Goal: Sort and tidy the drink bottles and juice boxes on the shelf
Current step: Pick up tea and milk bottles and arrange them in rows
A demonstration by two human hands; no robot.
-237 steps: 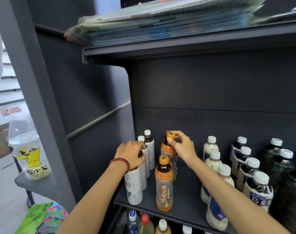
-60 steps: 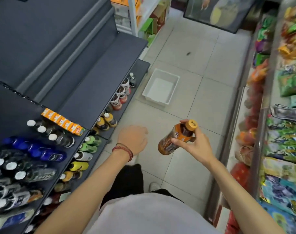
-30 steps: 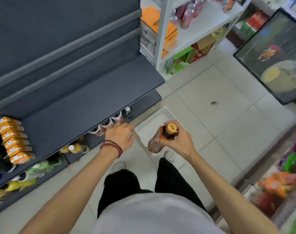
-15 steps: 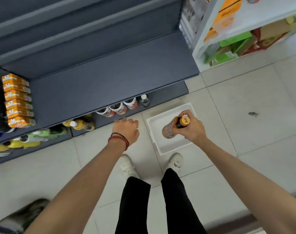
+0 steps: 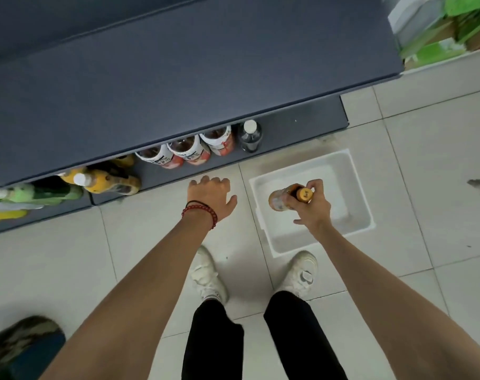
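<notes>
I look straight down at the floor in front of a dark grey shelf (image 5: 178, 86). My right hand (image 5: 311, 207) grips an orange-capped tea bottle (image 5: 281, 200) near its neck, holding it above a white plastic bin (image 5: 356, 187) on the floor. My left hand (image 5: 211, 194) hovers empty with relaxed fingers over the tiles, just in front of the bottom shelf. On that bottom shelf stand three white-and-red labelled bottles (image 5: 189, 152) and a dark bottle with a white cap (image 5: 250, 135).
Yellow bottles (image 5: 101, 181) and green bottles (image 5: 27, 193) fill the bottom shelf to the left. My white shoes (image 5: 207, 275) stand close to the bin. A white rack with green boxes (image 5: 439, 31) is at the top right. A dark camouflage object (image 5: 19, 344) lies at the bottom left.
I turned from the upper shelf with the orange-capped bottle in my right hand and looked down. The bottle has moved over the white bin; my left hand stays empty beside it.
</notes>
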